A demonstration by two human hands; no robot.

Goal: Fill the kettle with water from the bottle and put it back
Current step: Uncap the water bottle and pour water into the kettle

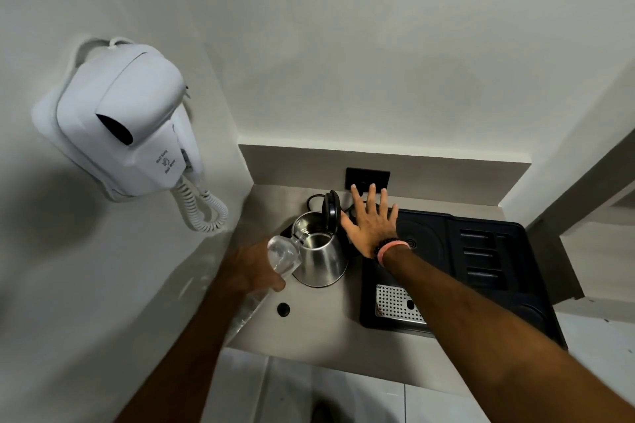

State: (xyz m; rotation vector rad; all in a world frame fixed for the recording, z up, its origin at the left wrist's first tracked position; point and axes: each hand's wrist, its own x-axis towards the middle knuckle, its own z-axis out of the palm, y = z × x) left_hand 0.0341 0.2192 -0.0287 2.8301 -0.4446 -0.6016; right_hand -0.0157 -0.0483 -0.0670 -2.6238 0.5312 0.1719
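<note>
The left hand (252, 271) is wrapped around the clear plastic water bottle (280, 259), whose long axis slants up and right, its mouth at the rim of the open, upright stainless-steel kettle (319, 256) on the beige tabletop (319, 326). Too steep a tilt could spill water left of the kettle. The right hand (372, 225), fingers spread and empty, hovers just right of the kettle.

squat brushed-steel kettle (321, 259): shiny, smooth, glossy black plastic lid | clear plastic bottle (281, 256): transparent, glossy | black plastic tray (488, 251), 3 o'clock of kettle: matt, perforated metal grate | white plastic hair dryer (127, 120): smooth, satin
</note>
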